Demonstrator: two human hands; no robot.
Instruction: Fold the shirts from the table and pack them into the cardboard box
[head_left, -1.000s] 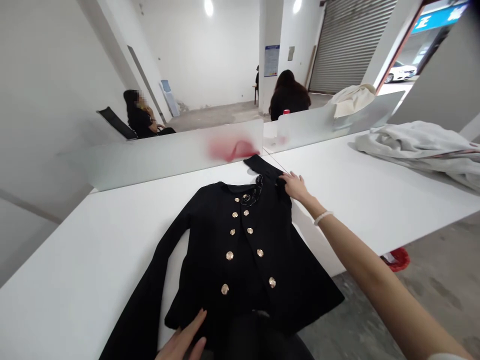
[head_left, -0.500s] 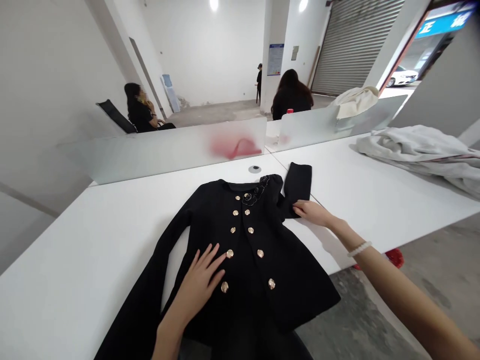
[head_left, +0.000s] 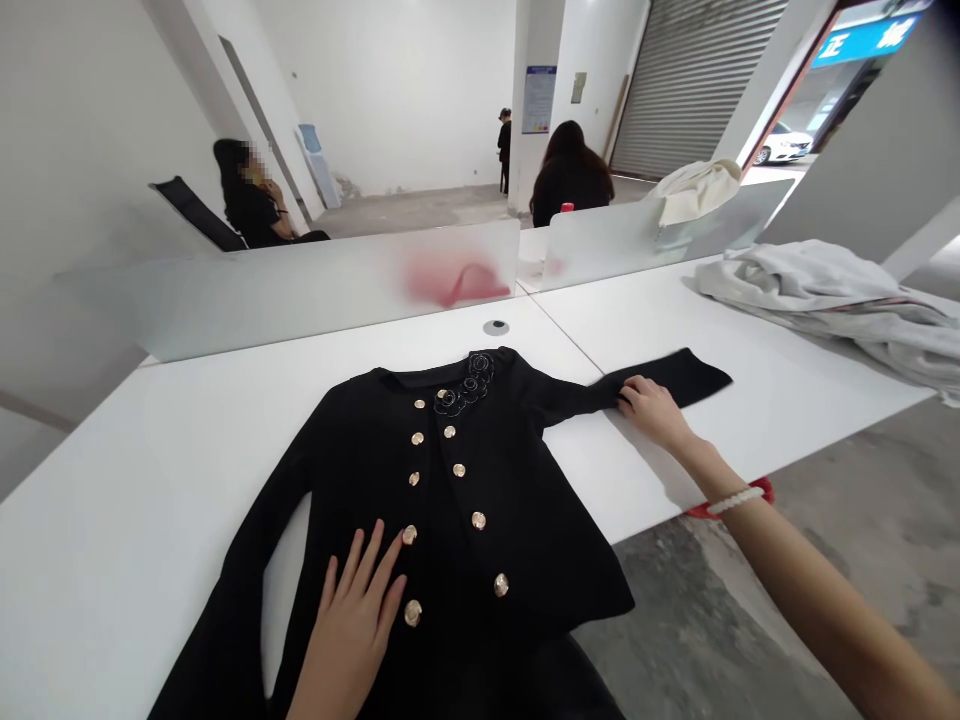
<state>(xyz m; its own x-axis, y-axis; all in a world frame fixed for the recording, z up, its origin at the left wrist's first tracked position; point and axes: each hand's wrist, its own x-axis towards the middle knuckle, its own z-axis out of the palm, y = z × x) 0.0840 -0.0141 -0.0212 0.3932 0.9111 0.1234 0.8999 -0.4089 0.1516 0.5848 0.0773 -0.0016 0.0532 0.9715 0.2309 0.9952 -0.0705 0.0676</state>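
A black jacket with gold buttons and dark flower trim at the neckline lies front up on the white table. Its lower hem hangs past the near table edge. My left hand rests flat on the jacket's front, fingers spread, beside the left row of buttons. My right hand has its fingers closed on the jacket's right-side sleeve, which stretches out to the right across the table. The other sleeve runs down along the left toward me.
A frosted divider stands along the table's back. Pale grey cloth is heaped at the right, and cream cloth hangs over the divider. Beyond sit two people, one at left, one with long hair; another person is farther back.
My right hand has moved right with the sleeve, which was folded upward and now extends sideways. My left hand stays flat on the jacket front. The view has shifted somewhat.
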